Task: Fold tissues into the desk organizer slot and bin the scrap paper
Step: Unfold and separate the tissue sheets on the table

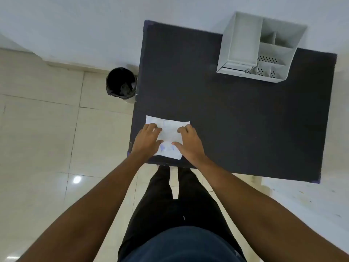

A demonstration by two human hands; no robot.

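Both hands are down on the tissue [168, 132], which is laid flat at the near left corner of the dark tabletop [236, 120], close to the front edge. The left hand [146, 139] is planted on the sheet's left side, the right hand [188, 142] on its right side, and a bare strip of white is left showing between them. The fingers [184, 129] of both hands are spread and pressed flat; nothing is pinched or lifted, so the sheet is pinned rather than gripped. Faint blue marks can be made out on the near part of the tissue, and a crease line seems to run across it, though that is too soft to be called for certain.

The folding step is judged to be in hand, with the sheet being flattened or a fold pressed in. The grey desk organizer [245, 44] is stood well apart at the far right of the tabletop, its slots open to the top. The black bin [120, 83] is set on the floor just beside the tabletop's left edge. No scrap paper can be picked out on the tabletop.

Next, an edge will likely need to be pinched and carried over, then the folded tissue lifted and taken across to an organizer slot.
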